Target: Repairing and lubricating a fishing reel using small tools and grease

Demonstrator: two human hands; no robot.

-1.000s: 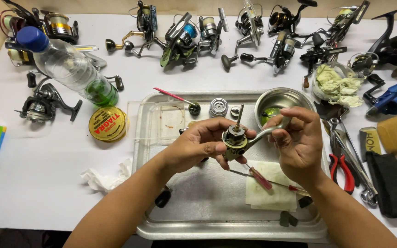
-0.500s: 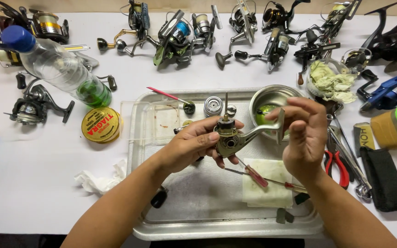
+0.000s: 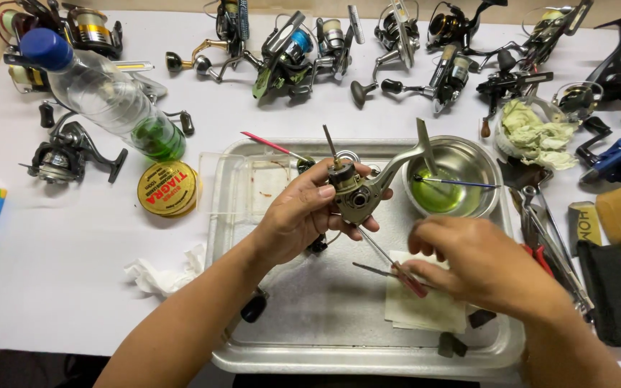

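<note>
My left hand [image 3: 300, 215] grips the stripped reel body [image 3: 357, 192] above the metal tray [image 3: 325, 316]; my right hand [image 3: 479, 262], off the reel since a moment ago, closes loosely on a red-handled screwdriver [image 3: 397, 267] over the paper towel [image 3: 425, 309].

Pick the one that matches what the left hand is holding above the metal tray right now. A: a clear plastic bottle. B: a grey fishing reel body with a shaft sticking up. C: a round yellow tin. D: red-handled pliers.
B: the left hand grips the grey fishing reel body above the metal tray, while the clear plastic bottle, the round yellow tin and the red-handled pliers lie untouched.
</note>
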